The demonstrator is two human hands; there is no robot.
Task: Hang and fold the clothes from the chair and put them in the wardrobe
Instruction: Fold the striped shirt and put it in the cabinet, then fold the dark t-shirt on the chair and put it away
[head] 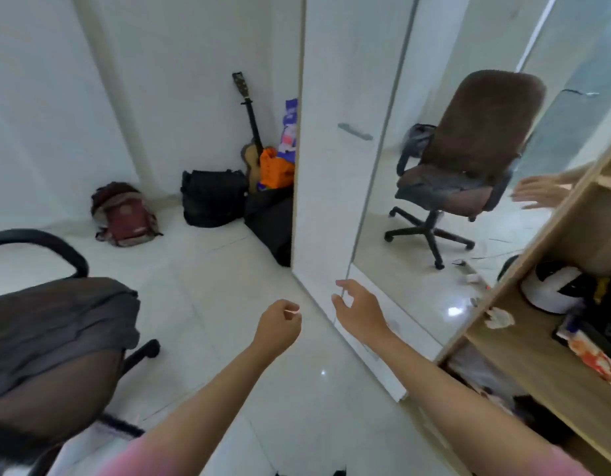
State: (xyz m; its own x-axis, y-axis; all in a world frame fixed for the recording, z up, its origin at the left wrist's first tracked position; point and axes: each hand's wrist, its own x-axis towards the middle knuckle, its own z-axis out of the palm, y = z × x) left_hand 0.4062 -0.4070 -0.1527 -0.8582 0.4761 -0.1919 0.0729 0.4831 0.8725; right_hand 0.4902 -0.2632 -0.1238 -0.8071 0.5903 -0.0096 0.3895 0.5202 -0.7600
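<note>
– Where's the clothing (56, 324)?
– Draped over the chair (39, 365) seat at left, its length running back to front.
– The hands?
– Left hand (280, 324) curled, holding nothing; right hand (357, 309) spread loosely by the wardrobe door (328, 166) edge. Bare floor (208, 276) between.

Single view, head-mounted wide-angle, looking forward and down at the tiled floor (211, 304); straight lines bow toward the frame edges. Both forearms enter from the bottom edge, left hand (280, 326) and right hand (357, 309) near centre, close to the lens. Office chair (56, 334) is close at lower left, cropped by the frame. Open wardrobe door (326, 159) with mirror (452, 187) fills centre to upper right; wardrobe shelves (551, 338) at right edge. Far room corner sits upper centre.
</note>
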